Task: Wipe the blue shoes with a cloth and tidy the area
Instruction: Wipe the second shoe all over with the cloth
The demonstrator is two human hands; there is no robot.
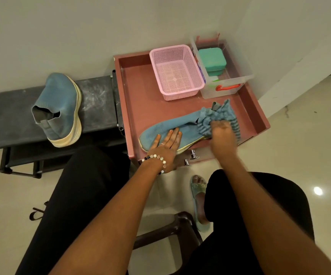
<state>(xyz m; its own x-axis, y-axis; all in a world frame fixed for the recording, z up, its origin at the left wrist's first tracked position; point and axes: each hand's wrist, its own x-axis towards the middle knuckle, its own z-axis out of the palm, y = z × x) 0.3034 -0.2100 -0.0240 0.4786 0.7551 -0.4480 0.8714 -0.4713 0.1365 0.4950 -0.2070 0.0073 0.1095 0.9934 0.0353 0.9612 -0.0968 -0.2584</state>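
Blue knit fabric covers the shoe [172,129] that lies on its side near the front edge of the pink cabinet top [140,92], a shallow tray-like surface with raised rims. The shoe's pale sole faces the front rim and its toe points away from the cloth. A blue striped cloth [218,118] is bunched over the shoe's heel end, toward the cabinet's right rim. Behind the shoe, at the back of the cabinet top, stands a pink mesh basket [177,71], and just beside it, in the back corner by the wall, a clear plastic box [230,84] with a red handle holds a teal container [212,58].

To the other side of the cabinet, touching it, runs a dark shoe rack [95,102] with a dusty, scuffed top shelf; the second blue shoe [59,108] rests there, well apart from the first, its sole turned toward the cabinet. The floor is glossy pale tile and the walls are plain white.

The left hand [165,144], with a bead bracelet at the wrist, presses flat on the first shoe's upper, fingers straight and spread. The right hand [223,135] is blurred; its fingers curl into the cloth, gripping it against the shoe's heel.
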